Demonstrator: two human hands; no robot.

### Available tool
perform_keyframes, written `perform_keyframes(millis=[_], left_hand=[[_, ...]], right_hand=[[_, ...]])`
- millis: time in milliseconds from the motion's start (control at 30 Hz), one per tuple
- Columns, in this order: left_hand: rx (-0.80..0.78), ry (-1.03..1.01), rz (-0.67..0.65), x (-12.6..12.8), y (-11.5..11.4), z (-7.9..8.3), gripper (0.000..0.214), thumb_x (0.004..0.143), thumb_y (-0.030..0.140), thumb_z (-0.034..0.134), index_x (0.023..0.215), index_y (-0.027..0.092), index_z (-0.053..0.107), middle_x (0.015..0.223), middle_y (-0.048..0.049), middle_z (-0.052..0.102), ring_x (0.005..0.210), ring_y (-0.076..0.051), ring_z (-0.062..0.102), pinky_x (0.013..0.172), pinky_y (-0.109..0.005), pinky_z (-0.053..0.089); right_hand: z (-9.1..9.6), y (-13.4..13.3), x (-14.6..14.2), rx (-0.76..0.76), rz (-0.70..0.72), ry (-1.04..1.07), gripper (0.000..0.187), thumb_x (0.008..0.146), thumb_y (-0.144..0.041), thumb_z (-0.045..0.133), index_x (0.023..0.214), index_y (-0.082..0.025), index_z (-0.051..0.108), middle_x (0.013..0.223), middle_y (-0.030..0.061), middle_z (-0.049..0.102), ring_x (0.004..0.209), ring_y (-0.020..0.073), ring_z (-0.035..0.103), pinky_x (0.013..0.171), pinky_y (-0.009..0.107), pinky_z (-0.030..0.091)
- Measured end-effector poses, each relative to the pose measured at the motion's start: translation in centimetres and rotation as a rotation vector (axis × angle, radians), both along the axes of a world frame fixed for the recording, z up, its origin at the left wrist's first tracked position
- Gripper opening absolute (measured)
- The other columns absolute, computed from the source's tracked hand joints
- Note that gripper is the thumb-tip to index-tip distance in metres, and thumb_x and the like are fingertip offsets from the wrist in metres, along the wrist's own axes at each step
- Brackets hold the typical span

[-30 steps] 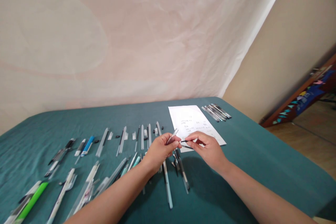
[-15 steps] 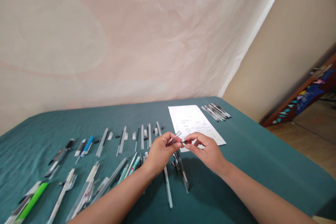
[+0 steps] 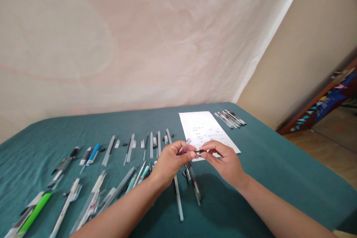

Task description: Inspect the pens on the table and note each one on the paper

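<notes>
Between my two hands, just above the teal cloth [image 3: 279,178], a thin dark refill [image 3: 200,151] lies almost level, its long axis running left to right. My right hand [image 3: 226,161] has thumb and forefinger pinched shut on its right end. Its free left end points at my left hand [image 3: 170,160], and I cannot tell whether it touches the thumb there or stops just short. My left hand is closed around a clear pen barrel [image 3: 185,145], which slants up and away to the right, so its far end stands just above the refill's left end. The two axes cross at a shallow angle and do not line up.

Directly below my hands, a few whole pens [image 3: 193,183] lie on the cloth, pointing towards me. A written sheet of paper [image 3: 205,128] lies just beyond my right hand, with a tidy row of pens [image 3: 230,118] at its far corner. Off to my left, barrels and small parts [image 3: 152,145] are spread out. Further out lie a blue pen [image 3: 93,154] and a green pen [image 3: 35,214].
</notes>
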State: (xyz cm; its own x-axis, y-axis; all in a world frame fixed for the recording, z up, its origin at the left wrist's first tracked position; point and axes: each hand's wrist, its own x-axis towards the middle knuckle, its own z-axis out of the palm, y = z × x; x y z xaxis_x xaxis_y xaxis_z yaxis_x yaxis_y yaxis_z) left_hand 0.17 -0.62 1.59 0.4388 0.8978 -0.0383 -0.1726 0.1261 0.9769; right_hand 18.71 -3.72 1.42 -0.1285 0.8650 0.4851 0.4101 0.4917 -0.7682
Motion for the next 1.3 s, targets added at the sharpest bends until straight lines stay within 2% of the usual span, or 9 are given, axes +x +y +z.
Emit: perform_keyframes(millis=[200, 733, 1300], left_hand=[[-0.058, -0.081, -0.024, 0.09, -0.25, 0.2, 0.031, 0.065, 0.034, 0.079, 0.081, 0.013, 0.062, 0.069, -0.002, 0.064, 0.051, -0.006, 0.042, 0.05, -0.02, 0.024], [-0.058, -0.116, -0.039, 0.04, -0.03, -0.34, 0.029, 0.069, 0.033, 0.077, 0.082, 0.012, 0.062, 0.07, -0.0035, 0.067, 0.049, -0.005, 0.036, 0.047, -0.02, 0.022], [0.023, -0.116, -0.012, -0.05, -0.25, 0.32, 0.022, 0.065, 0.026, 0.08, 0.075, 0.013, 0.065, 0.062, 0.0031, 0.058, 0.055, -0.007, 0.047, 0.055, -0.019, 0.033]], right_hand=[[0.37, -0.39, -0.06, 0.027, 0.012, 0.018, 0.012, 0.084, -0.031, 0.06, 0.091, -0.023, 0.065, 0.082, 0.0038, 0.067, 0.075, 0.0169, 0.062, 0.067, 0.029, 0.049], [0.43, -0.34, 0.01, 0.112, 0.033, -0.016, 0.009, 0.084, -0.024, 0.062, 0.092, -0.024, 0.066, 0.083, 0.0035, 0.067, 0.076, 0.0174, 0.062, 0.07, 0.031, 0.049], [0.19, -0.43, 0.1, 0.066, 0.068, 0.058, 0.01, 0.082, -0.025, 0.064, 0.092, -0.022, 0.066, 0.083, 0.0031, 0.066, 0.075, 0.0157, 0.061, 0.068, 0.028, 0.048]])
